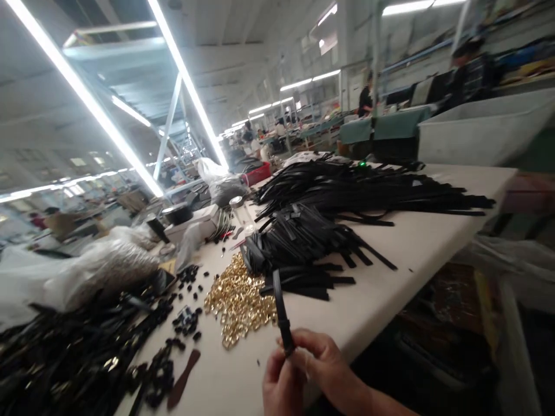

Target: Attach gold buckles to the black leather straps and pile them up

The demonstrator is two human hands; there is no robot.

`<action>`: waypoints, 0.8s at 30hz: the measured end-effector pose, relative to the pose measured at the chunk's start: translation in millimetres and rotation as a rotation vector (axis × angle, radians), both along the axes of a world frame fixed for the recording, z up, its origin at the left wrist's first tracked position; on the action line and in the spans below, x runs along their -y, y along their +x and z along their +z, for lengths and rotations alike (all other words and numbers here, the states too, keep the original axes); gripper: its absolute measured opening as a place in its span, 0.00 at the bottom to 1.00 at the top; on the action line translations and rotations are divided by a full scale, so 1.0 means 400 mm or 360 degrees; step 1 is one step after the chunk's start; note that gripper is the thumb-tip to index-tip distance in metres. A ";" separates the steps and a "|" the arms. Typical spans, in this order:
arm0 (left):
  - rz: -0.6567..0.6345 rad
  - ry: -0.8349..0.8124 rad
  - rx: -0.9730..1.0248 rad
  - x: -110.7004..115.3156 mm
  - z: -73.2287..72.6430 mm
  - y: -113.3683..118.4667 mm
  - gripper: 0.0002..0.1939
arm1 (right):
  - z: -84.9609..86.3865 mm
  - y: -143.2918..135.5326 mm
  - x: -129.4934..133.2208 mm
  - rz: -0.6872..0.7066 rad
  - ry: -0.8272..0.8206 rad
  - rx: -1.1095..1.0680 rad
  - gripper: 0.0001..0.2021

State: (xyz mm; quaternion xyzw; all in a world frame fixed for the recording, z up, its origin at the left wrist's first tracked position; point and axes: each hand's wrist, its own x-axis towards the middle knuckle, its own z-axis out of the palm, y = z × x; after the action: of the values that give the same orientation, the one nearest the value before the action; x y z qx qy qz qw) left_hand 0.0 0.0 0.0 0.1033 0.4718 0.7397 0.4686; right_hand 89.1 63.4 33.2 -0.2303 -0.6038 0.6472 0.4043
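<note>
Left hand [281, 378] and right hand [323, 359] pinching narrow black leather-like strap [281, 309], small gold-coloured metal fittings [240, 300] heaped nearby, flat off-white tabletop [414, 237] beneath fittings.

The single head-worn view looks forward and down across the table [420, 237], tilted sideways. The left hand [281, 378] and right hand [324, 359] sit close, at the lower edge; the ceiling [238, 26], well beyond, spans the upper left.

The held strap [280, 300] appears leather-like, with low sheen. The gold fittings [240, 300] look metallic, glossy. The tabletop [221, 375] is smooth, matt; the filled bag [102, 267], crinkled plastic.
</note>
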 end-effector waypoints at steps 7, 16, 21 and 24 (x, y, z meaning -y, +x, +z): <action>-0.0229 0.0035 -0.0291 0.046 0.038 -0.017 0.11 | -0.009 -0.001 -0.012 0.0018 0.0262 0.0118 0.14; 0.0079 -0.0423 -0.1256 0.156 0.028 -0.286 0.15 | -0.053 0.011 -0.058 -0.0039 0.0326 0.0303 0.15; 0.0245 -0.0681 -0.1755 0.129 0.056 -0.515 0.14 | -0.087 0.001 -0.063 0.0004 0.0336 0.0392 0.15; 0.0162 -0.0803 -0.2050 0.074 0.073 -0.597 0.10 | -0.096 0.001 -0.062 0.0017 0.0310 0.0418 0.15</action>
State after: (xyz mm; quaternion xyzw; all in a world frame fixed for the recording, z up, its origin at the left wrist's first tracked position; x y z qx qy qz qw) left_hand -239.0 -29.6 29.3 0.3874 0.8179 0.4197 0.0696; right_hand 89.4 88.1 -5.0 -0.2694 -0.7126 0.5521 0.3388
